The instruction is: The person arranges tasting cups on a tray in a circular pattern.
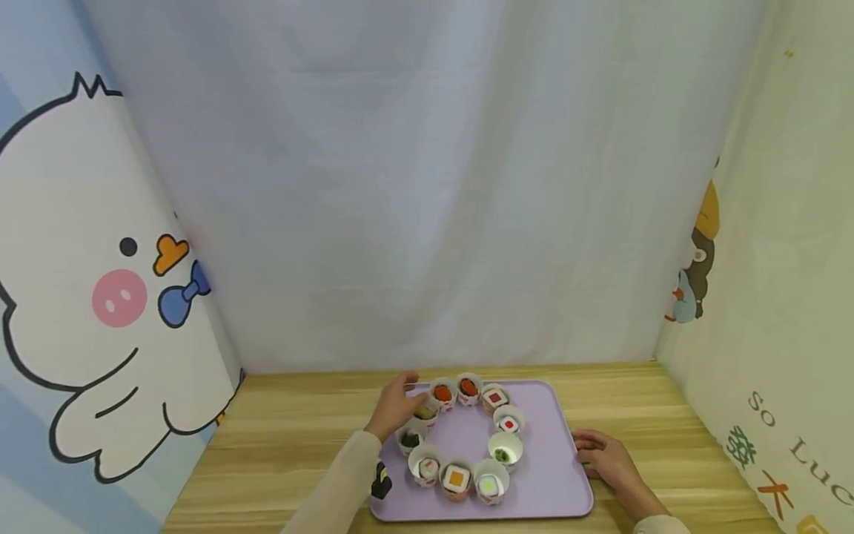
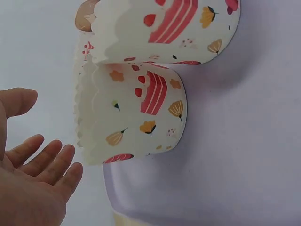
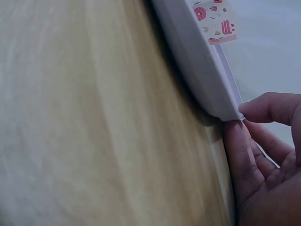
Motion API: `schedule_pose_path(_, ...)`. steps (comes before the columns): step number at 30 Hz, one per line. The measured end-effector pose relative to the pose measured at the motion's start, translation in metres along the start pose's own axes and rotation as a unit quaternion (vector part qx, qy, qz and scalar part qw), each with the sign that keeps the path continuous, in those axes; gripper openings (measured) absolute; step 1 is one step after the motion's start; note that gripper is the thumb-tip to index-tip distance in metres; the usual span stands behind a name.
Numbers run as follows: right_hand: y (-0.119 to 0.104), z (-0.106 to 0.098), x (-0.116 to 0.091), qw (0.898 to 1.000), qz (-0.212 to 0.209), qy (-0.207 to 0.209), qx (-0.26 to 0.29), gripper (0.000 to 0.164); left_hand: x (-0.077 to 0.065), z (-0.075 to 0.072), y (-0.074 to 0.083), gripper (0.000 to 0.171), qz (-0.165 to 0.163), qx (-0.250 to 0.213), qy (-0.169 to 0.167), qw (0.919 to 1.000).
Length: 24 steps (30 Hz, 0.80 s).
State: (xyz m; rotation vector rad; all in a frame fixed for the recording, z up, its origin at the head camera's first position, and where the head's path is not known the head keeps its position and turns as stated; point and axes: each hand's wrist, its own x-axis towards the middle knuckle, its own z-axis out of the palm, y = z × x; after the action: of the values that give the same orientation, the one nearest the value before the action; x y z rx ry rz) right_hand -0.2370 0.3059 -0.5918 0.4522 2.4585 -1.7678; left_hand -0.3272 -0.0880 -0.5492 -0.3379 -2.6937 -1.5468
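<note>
A lilac tray bears a ring of printed paper baking cups. At the ring's upper left, my left hand hovers with relaxed, spread fingers. In the left wrist view, this hand stays apart from the nearest paper cup, which has a cake-slice print. My right hand is at the tray's right edge. The right wrist view shows its thumb on the rim and a finger below, pinching the tray edge. Orange-red pieces fill a back cup; green bits lie in a right-hand cup.
Wood-grain table surrounds the tray. A pale curtain hangs behind, with printed cloth panels at left and right. The front cup holds a white piece with an orange square. Beside my left sleeve, a dark and yellow print shows on the tray.
</note>
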Motion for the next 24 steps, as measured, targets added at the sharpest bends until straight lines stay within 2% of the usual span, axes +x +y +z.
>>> schedule_pose_path(8, 0.002, -0.006, 0.004, 1.000, -0.002, -0.011, 0.010, 0.050, -0.007, -0.004, 0.003, 0.045, 0.026, -0.013, 0.026, 0.9992)
schedule_pose_path(16, 0.000, -0.013, 0.002, 1.000, -0.007, -0.011, 0.009, 0.045, -0.022, -0.002, 0.006, 0.045, 0.020, -0.049, 0.036, 0.9979)
schedule_pose_path(19, -0.006, -0.016, -0.005, 1.000, -0.018, 0.022, -0.010, 0.040, -0.029, -0.003, 0.007, 0.046, 0.020, -0.058, 0.036, 0.9974)
schedule_pose_path(22, -0.015, -0.017, -0.013, 0.996, -0.047, 0.061, -0.035, 0.036, -0.037, -0.004, 0.011, 0.046, 0.020, -0.068, 0.038, 0.9968)
schedule_pose_path(24, -0.022, -0.017, -0.016, 0.994, -0.071, 0.072, -0.042, 0.034, -0.042, -0.005, 0.013, 0.046, 0.020, -0.072, 0.041, 0.9963)
